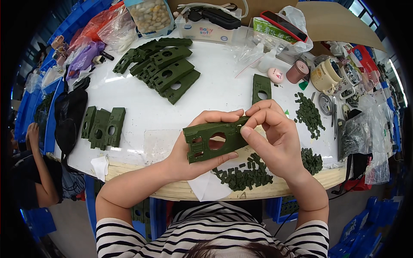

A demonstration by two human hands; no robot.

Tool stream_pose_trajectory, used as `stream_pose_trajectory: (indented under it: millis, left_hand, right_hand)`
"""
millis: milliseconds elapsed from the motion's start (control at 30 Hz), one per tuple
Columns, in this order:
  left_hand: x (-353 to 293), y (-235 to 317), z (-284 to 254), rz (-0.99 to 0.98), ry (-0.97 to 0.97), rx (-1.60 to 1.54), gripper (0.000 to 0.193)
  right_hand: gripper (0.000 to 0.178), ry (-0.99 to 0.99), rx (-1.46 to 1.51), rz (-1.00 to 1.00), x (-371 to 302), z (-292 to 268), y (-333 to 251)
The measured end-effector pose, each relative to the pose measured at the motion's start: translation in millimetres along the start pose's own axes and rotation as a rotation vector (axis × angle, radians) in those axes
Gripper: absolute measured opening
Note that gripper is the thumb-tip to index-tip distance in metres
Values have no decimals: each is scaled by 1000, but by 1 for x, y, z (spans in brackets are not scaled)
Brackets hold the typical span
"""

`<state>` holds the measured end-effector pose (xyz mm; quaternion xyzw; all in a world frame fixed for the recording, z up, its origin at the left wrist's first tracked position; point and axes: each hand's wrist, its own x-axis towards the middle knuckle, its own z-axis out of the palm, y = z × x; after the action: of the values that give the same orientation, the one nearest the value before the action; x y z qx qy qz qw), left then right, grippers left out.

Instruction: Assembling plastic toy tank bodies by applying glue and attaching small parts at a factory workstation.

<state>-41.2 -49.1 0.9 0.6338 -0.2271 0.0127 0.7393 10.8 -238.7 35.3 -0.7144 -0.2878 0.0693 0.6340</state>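
Note:
A dark green plastic model tank hull (233,136) with a large round hole is held tilted above the table's near side. My left hand (183,160) is closed around it, fingers along the top edge and thumb along the lower edge. At the hull's right end my right hand (277,148) makes a pinch against the surface; anything small between thumb and fingertips is hidden. Under the hands lies a pile of small green plastic pieces (247,177). Another green hull (259,84) lies just beyond my right hand.
Stacked green hulls (178,71) lie at the back, and a smaller group (100,129) at left. More small pieces (309,116) are heaped at right, near tweezers (334,116) and a tape roll (325,104). A cream mug (325,76) stands behind. Another person's arm (41,159) shows far left.

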Motion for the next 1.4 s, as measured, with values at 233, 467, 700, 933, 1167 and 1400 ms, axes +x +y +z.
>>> stream_pose_trajectory:
  millis: [233, 467, 700, 933, 1167, 1400]
  left_hand:
    - [0, -1, 1, 19, 2, -9, 55]
    - [0, -1, 1, 35, -7, 9, 55]
    - [-1, -2, 1, 46, -13, 28, 55]
    - [0, -4, 3, 51, -10, 26, 56]
    - [0, -5, 1, 62, -29, 48, 56]
    - [1, 1, -6, -85, -18, -116, 58]
  right_hand:
    - [7, 17, -15, -27, 0, 1, 2]
    - [7, 26, -28, -42, 0, 2, 3]
    - [9, 40, -131, -120, 0, 1, 6]
    - [10, 34, -166, -146, 1, -1, 7]
    - [10, 37, -167, -156, 1, 0, 8]
    - [13, 83, -126, -210, 5, -5, 4]
